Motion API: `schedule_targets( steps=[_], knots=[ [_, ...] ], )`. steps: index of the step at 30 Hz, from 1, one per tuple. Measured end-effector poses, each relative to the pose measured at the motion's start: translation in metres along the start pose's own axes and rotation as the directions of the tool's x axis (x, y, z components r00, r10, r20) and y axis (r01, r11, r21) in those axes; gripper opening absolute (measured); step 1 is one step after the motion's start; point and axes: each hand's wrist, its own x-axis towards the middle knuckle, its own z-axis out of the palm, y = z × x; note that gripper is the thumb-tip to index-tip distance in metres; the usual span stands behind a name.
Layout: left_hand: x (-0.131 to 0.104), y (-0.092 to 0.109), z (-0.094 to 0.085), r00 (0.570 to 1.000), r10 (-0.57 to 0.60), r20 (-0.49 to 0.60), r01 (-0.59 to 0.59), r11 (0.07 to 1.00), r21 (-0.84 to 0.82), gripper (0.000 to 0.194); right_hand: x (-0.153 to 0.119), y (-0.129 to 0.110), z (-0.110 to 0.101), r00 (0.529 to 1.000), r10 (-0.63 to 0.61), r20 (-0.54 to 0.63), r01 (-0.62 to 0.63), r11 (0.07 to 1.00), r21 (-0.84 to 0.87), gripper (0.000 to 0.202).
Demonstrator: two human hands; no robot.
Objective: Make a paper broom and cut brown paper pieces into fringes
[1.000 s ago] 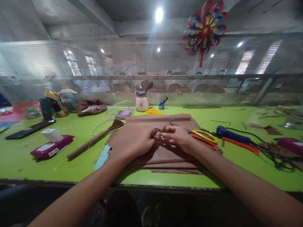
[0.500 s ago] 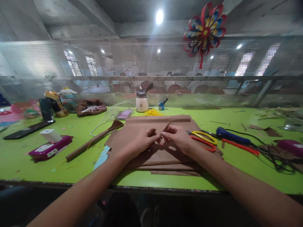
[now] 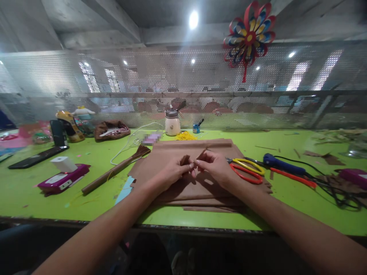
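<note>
My left hand (image 3: 175,170) and my right hand (image 3: 214,167) meet above a stack of brown paper sheets (image 3: 189,191). Both are closed in a pinch on a small piece of brown paper (image 3: 202,154). One bit of it sticks up from each hand; the fingers cover its middle, so I cannot tell whether it is one piece or two. Right of my right hand lie scissors (image 3: 249,164) with one yellow and one red handle loop. To the left rests a rolled brown paper stick (image 3: 110,175) with a fringed end.
A blue-handled tool (image 3: 283,164) with a black cord lies right, beside a red strip (image 3: 294,177). At the back stand a white jar (image 3: 172,126), yellow threads (image 3: 185,136) and a small blue bottle (image 3: 196,128). A purple power strip (image 3: 63,181) and a black phone-like slab (image 3: 37,157) lie left.
My hands keep their pinch in nearly the same spot, with only slight finger movement. The whole view has shifted a little.
</note>
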Motion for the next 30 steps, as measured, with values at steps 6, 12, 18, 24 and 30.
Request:
schedule_targets(
  steps=[6, 12, 18, 24, 30],
  knots=[
    [0.001, -0.004, -0.001, 0.998, -0.052, -0.023, 0.051, 0.998, -0.036, 0.013, -0.012, -0.014, 0.004, 0.959, -0.279, 0.043, 0.276, 0.894, -0.352, 0.012],
    [0.000, 0.000, -0.003, 0.995, -0.091, -0.027, 0.088, 0.991, -0.103, 0.011, -0.017, -0.012, 0.007, 0.847, -0.486, 0.214, 0.512, 0.639, -0.574, 0.020],
    [0.000, 0.000, -0.002, 0.982, -0.094, -0.167, 0.085, 0.994, -0.063, 0.013, -0.018, -0.012, 0.010, 0.838, -0.491, 0.237, 0.524, 0.602, -0.603, 0.024],
    [-0.001, 0.000, -0.002, 0.977, -0.096, -0.188, 0.091, 0.995, -0.035, 0.016, -0.018, -0.020, 0.009, 0.877, -0.429, 0.215, 0.476, 0.720, -0.505, 0.023],
    [-0.005, 0.008, -0.002, 0.956, 0.014, -0.294, 0.044, 0.981, 0.190, 0.018, -0.008, -0.009, 0.006, 0.998, -0.055, -0.020, 0.055, 0.998, 0.013, 0.045]
  ],
)
